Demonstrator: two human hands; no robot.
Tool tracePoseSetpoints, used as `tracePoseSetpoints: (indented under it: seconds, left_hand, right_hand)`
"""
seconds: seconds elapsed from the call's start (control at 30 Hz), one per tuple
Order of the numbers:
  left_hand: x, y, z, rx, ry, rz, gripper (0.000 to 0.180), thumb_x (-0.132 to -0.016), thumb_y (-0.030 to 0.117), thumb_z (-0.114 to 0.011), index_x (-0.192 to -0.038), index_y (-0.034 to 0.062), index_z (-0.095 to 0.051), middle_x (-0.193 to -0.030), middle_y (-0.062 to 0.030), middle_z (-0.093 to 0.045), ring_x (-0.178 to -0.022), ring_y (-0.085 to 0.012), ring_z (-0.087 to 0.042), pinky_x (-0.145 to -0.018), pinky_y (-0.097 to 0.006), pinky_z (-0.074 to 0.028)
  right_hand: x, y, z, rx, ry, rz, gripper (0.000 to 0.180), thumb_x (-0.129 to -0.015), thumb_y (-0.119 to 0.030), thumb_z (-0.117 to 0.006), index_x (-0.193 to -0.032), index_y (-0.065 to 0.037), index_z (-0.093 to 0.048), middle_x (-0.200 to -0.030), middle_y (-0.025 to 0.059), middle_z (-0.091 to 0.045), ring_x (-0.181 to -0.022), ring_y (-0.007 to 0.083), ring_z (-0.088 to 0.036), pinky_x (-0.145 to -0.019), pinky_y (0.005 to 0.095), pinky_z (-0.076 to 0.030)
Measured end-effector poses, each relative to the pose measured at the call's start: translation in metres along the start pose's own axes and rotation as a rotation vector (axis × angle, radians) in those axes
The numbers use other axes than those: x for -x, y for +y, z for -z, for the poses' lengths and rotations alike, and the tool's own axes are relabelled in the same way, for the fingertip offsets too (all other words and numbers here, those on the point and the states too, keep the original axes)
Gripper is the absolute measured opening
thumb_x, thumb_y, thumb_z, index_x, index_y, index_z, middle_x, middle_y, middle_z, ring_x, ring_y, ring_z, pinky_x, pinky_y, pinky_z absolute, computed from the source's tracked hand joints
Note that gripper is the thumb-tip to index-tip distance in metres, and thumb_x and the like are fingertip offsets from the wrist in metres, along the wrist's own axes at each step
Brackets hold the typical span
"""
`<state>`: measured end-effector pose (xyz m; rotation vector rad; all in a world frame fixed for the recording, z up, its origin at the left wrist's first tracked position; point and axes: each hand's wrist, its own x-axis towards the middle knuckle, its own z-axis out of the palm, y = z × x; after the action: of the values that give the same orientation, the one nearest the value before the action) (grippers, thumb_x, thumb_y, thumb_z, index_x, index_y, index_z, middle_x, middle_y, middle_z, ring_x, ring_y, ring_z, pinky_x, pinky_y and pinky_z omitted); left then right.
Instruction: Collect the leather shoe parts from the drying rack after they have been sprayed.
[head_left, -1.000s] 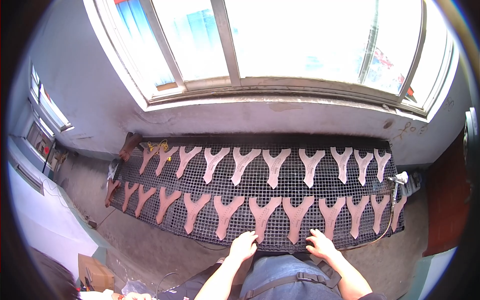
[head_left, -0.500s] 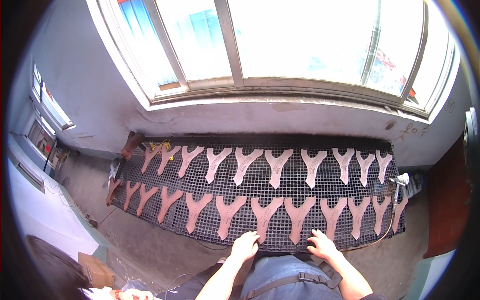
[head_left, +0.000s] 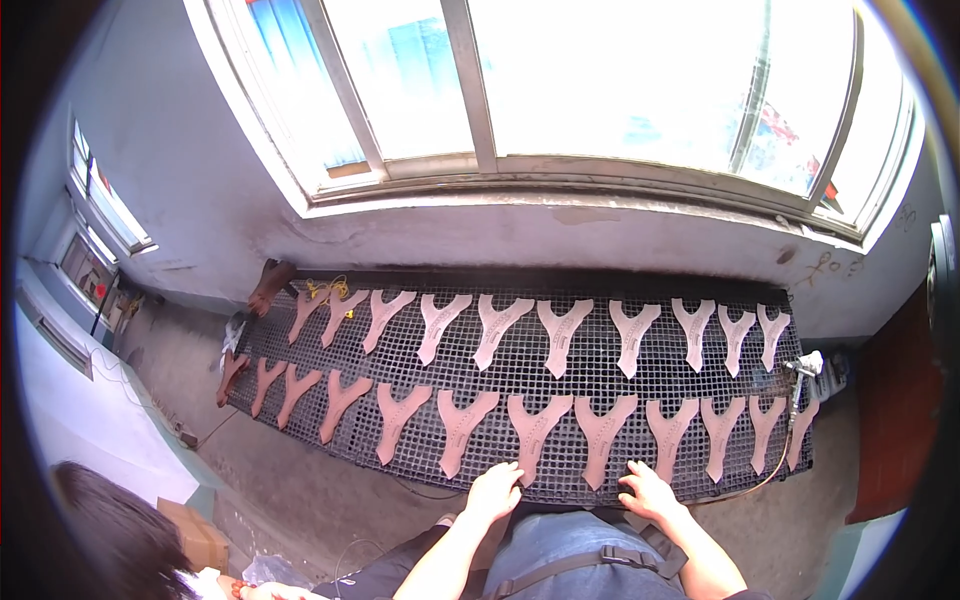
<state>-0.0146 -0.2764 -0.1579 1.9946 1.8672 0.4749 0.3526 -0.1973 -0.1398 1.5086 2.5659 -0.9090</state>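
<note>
Co-worker's head point(head_left: 115, 530) edges further inward; my left hand point(head_left: 494, 492) and right hand point(head_left: 650, 492), grip unclear, flank a probably light, pliable Y-shaped cutout point(head_left: 605, 432), best held by its stem.

Bright window point(head_left: 640, 100), stained pale wall point(head_left: 660, 245), grey floor point(head_left: 320, 490)

Overexposed window point(head_left: 630, 90), fisheye-bent edges, black corners

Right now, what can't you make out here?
All in the head view:
Palms of the left hand and right hand: hidden by the backs of those hands.
Small marks on the Y-shaped brown pieces: too small to read.
Co-worker's hand: partly cut off by the lower edge.
Scene beyond the large window: mostly washed out by glare.
</note>
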Motion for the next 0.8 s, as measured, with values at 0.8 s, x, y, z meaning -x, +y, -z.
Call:
tracePoseSetpoints:
  seconds: [0.8]
  left_hand:
    - [0.0009, -0.0053, -0.0031, -0.009, 0.006, -0.018, 0.039, -0.086, 0.022, -0.063, -0.121, 0.0074, -0.069, -0.134, -0.0122, -0.065, -0.126, -0.0288, -0.059, -0.106, -0.04, -0.049]
  right_hand:
    - [-0.0008, -0.0026, 0.0045, -0.018, -0.032, -0.01, 0.045, -0.085, -0.035, -0.071, -0.124, -0.012, -0.069, -0.155, 0.0208, -0.044, -0.147, 0.0367, -0.036, -0.119, 0.0438, -0.035]
